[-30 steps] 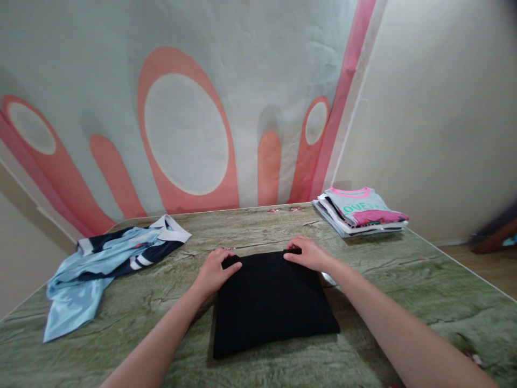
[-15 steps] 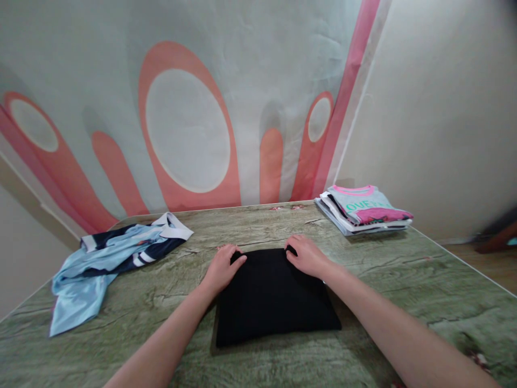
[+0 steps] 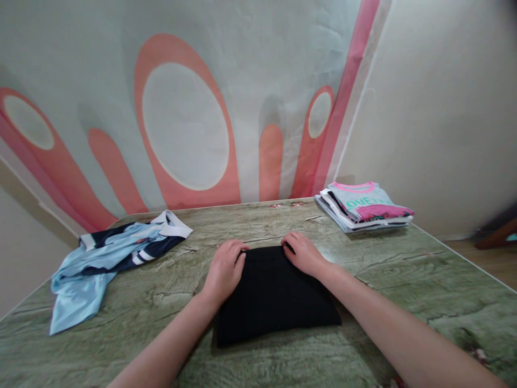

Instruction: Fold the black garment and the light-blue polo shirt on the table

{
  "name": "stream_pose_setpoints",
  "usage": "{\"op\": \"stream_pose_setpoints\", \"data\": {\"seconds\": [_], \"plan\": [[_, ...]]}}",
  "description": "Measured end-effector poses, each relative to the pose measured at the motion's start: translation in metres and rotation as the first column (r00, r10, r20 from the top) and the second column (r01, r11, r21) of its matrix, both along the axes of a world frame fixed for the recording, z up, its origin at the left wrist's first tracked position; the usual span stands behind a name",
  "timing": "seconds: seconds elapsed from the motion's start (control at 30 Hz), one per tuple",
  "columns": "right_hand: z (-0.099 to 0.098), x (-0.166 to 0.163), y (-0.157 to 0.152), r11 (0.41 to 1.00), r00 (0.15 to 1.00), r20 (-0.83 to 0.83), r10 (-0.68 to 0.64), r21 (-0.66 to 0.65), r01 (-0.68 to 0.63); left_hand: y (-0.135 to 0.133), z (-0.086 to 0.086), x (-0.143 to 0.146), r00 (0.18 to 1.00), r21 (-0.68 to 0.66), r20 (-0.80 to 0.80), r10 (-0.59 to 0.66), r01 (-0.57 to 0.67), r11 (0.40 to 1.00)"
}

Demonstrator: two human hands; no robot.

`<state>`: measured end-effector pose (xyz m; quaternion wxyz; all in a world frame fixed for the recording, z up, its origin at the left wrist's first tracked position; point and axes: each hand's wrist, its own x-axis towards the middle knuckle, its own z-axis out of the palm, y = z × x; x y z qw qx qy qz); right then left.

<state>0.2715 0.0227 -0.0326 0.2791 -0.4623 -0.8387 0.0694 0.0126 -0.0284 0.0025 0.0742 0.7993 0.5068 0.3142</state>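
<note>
A folded black garment [image 3: 278, 296] lies flat in front of me on the table, its kind not clear from the folds. My left hand [image 3: 226, 271] is at its far left corner, closed with the thumb and fingers on the edge. At the far right corner, my right hand [image 3: 305, 254] has its fingers curled over the rim of the cloth. Some fingertips of both hands are hidden behind the hands or the fabric.
On the left lies a crumpled light blue and navy shirt [image 3: 137, 242] with a white collar. A stack of folded clothes [image 3: 365, 207], a grey and pink shirt on top, sits at the far right. The wood-patterned table [image 3: 169, 312] meets a wall with pink shapes.
My left hand has turned slightly and come closer over the garment's left edge. The right hand has shifted a little to the left along the far edge. The garment stays in place.
</note>
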Motion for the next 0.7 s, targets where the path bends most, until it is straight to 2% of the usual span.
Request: {"op": "stream_pose_setpoints", "data": {"seconds": [0.1, 0.2, 0.3, 0.4, 0.53, 0.6, 0.7], "plan": [[-0.003, 0.001, 0.004, 1.0, 1.0, 0.0, 0.013, -0.018, -0.013, -0.017, 0.0, 0.02, 0.971, -0.066, -0.137, -0.196, 0.189, 0.98], [-0.002, 0.003, 0.005, 1.0, 1.0, -0.008, 0.011, -0.016, -0.012, -0.024, -0.007, 0.031, 0.913, -0.138, -0.289, -0.289, 0.259, 0.956], [0.006, 0.001, -0.002, 0.999, 1.0, -0.002, 0.014, 0.037, -0.014, -0.024, -0.011, 0.032, 0.898, -0.12, -0.342, -0.276, 0.25, 0.961], [0.013, -0.005, -0.013, 0.992, 0.995, 0.014, 0.096, 0.079, -0.097, -0.024, -0.009, 0.03, 0.907, -0.07, -0.358, -0.222, 0.211, 0.975], [0.009, -0.015, -0.017, 0.978, 0.976, 0.076, 0.205, 0.019, -0.207, -0.022, -0.01, 0.026, 0.901, -0.106, -0.38, -0.21, 0.183, 0.977], [0.003, -0.015, -0.014, 0.982, 0.978, 0.098, 0.187, -0.02, -0.186, -0.02, -0.011, 0.023, 0.903, -0.114, -0.372, -0.215, 0.186, 0.976], [-0.002, -0.008, -0.005, 0.993, 0.99, 0.075, 0.115, -0.043, -0.112, -0.015, -0.009, 0.013, 0.946, -0.012, -0.295, -0.135, 0.137, 0.99]]}}
